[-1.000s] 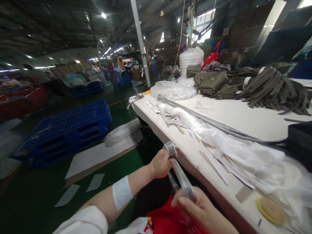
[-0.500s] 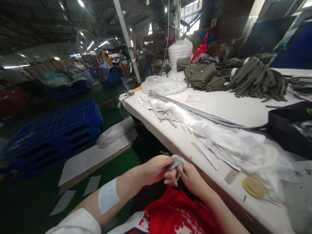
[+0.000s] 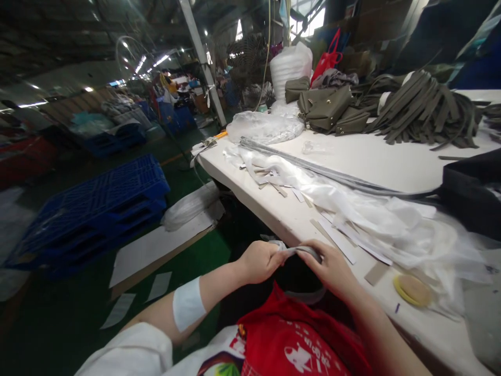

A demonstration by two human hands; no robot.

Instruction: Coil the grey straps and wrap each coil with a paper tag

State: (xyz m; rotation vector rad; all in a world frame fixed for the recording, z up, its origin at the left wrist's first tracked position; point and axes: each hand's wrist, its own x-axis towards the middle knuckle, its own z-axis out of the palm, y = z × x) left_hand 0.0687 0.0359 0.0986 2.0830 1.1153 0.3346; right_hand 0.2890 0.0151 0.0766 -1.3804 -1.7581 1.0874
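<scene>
Between my two hands runs a grey strip, held in front of the table edge above my lap. My left hand is closed on one part of it, with a crumpled pale bit showing past the fingers. My right hand pinches the strip between thumb and fingers a short way to the right. Below the right hand a grey curve of similar material hangs close to the red apron. A long bundle of grey strips lies across the white table.
White sheer fabric and card strips lie along the table's near side, with a yellow tape roll. Olive bags and dark strips sit at the back. Blue pallets stand on the floor at left.
My hands have moved apart; the grey material bunched between them is now drawn out as a strip. The right hand has shifted right and slightly up. The view has tilted slightly.
</scene>
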